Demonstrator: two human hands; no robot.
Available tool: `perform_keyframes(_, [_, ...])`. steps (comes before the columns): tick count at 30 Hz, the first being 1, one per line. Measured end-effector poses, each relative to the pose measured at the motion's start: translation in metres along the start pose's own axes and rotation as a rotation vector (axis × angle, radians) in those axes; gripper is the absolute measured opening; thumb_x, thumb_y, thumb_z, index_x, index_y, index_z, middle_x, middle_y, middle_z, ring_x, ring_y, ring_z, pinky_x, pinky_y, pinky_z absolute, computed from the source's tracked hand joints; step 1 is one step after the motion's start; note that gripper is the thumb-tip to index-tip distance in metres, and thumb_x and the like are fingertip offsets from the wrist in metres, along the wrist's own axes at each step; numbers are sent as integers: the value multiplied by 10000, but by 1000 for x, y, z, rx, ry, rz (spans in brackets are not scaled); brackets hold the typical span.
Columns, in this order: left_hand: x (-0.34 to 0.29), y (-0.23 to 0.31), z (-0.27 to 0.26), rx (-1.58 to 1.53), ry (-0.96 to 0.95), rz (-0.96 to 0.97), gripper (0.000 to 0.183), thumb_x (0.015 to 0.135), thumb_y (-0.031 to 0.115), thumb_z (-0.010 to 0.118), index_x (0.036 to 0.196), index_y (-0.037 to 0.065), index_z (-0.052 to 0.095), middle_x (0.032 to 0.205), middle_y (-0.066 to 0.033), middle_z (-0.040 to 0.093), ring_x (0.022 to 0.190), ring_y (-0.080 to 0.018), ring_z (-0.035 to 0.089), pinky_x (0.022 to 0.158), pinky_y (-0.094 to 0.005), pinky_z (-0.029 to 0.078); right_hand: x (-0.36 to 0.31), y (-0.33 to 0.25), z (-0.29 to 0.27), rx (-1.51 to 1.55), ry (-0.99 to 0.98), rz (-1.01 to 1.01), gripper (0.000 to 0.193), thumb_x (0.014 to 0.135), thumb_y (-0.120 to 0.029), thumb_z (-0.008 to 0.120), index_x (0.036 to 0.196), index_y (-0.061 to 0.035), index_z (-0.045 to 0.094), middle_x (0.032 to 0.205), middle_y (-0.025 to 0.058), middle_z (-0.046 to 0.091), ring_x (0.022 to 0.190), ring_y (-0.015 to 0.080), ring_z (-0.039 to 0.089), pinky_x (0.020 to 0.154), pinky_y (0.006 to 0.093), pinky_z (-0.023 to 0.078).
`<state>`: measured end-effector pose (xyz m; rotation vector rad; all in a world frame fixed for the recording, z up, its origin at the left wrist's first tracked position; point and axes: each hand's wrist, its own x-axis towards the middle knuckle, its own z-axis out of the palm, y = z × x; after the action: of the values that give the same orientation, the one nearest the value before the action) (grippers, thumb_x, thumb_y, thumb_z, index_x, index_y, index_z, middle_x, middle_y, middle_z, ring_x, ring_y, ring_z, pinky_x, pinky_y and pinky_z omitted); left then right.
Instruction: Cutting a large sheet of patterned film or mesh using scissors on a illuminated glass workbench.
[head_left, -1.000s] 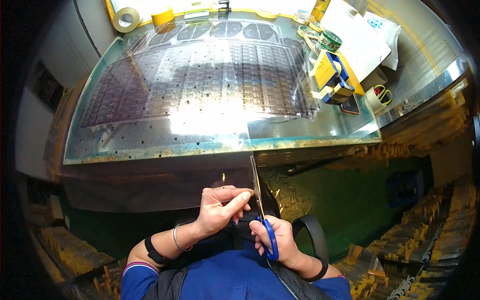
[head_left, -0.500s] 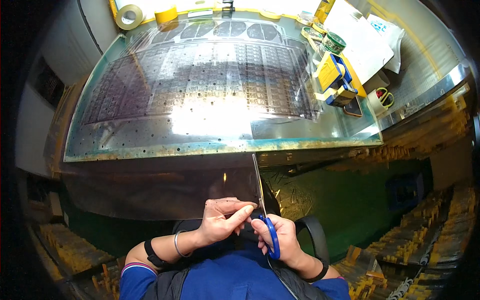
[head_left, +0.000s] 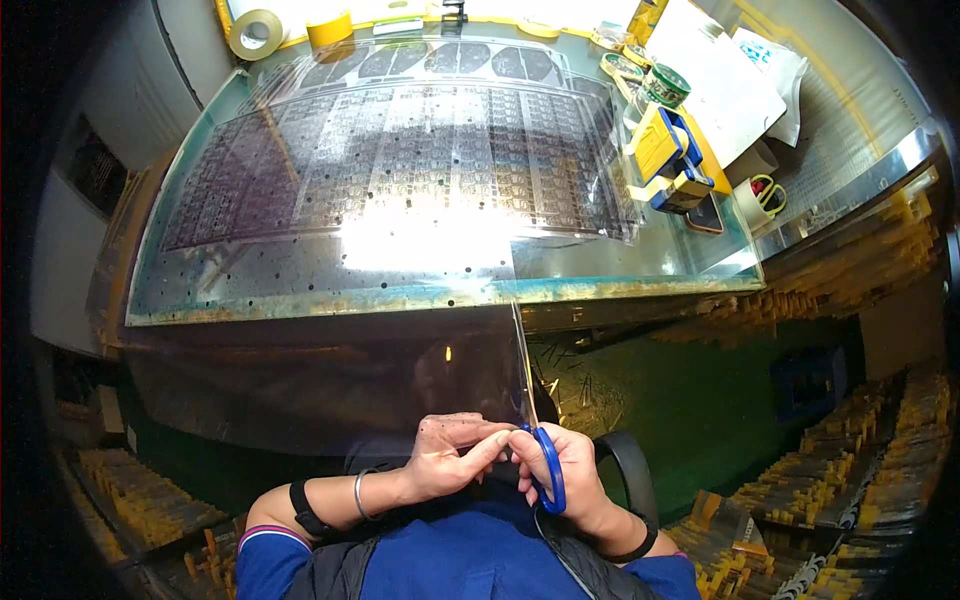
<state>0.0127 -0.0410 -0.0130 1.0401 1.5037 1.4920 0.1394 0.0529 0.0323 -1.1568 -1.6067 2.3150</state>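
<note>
My right hand [head_left: 577, 472] grips a pair of blue-handled scissors [head_left: 549, 475], whose long thin blades point away from me toward the table's front edge. The blades lie along the right edge of a clear, dark-tinted plastic film [head_left: 320, 375]. This film is dotted with small black spots; it lies over the front of the glass-topped table and hangs out toward me. Its near right corner is pinched between the thumb and fingers of my left hand [head_left: 445, 462]. The fingertips of both hands meet or almost meet beside the scissors' pivot.
Printed film sheets [head_left: 400, 150] cover much of the glass-topped table [head_left: 640, 283]. A blue-and-yellow tape dispenser [head_left: 672, 160], a phone [head_left: 706, 214] and several tape rolls [head_left: 667, 86] stand at the right. More tape [head_left: 256, 35] sits at the back left. Green floor [head_left: 700, 400] shows below.
The film's edge and the scissors have shifted slightly right, and the film has come a little toward me. My left hand has moved slightly right and nearer; its grip looks the same.
</note>
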Motion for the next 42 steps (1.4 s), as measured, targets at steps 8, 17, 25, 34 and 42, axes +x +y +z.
perform_keyframes(8, [-6,-10,3,62,-78,64,155,809,85,549,925,47,645,624,-44,584,482,-80,526,398,-214,416,1,-6,-1,61,-3,26,307,822,-315,575,737,-20,567,565,1,505,452,39,481,371,170,386])
perform_keyframes(17, [-8,-7,4,94,-57,59,131,792,77,572,888,31,648,579,-60,576,442,-105,535,390,-230,427,5,-11,-3,92,-21,19,323,827,-329,563,729,-21,551,566,4,494,447,50,474,373,169,380])
perform_keyframes(25, [-11,-8,2,107,-74,83,123,791,73,568,872,32,650,571,-52,569,451,-97,536,402,-225,419,5,-12,1,23,18,29,333,830,-336,557,697,-31,561,531,-3,500,407,34,459,350,165,365])
perform_keyframes(34, [-11,0,-2,25,-107,-45,120,804,69,558,860,7,644,604,-61,575,476,-91,547,409,-212,441,1,-16,-3,-87,53,25,312,832,-322,559,688,-45,565,491,-12,497,379,28,450,344,164,351])
perform_keyframes(42, [24,20,-30,-379,65,-276,180,815,115,563,894,-35,623,668,-83,595,483,-89,528,401,-200,433,2,1,-19,-152,52,-43,258,811,-250,598,668,-43,538,510,0,514,415,41,467,379,177,365])
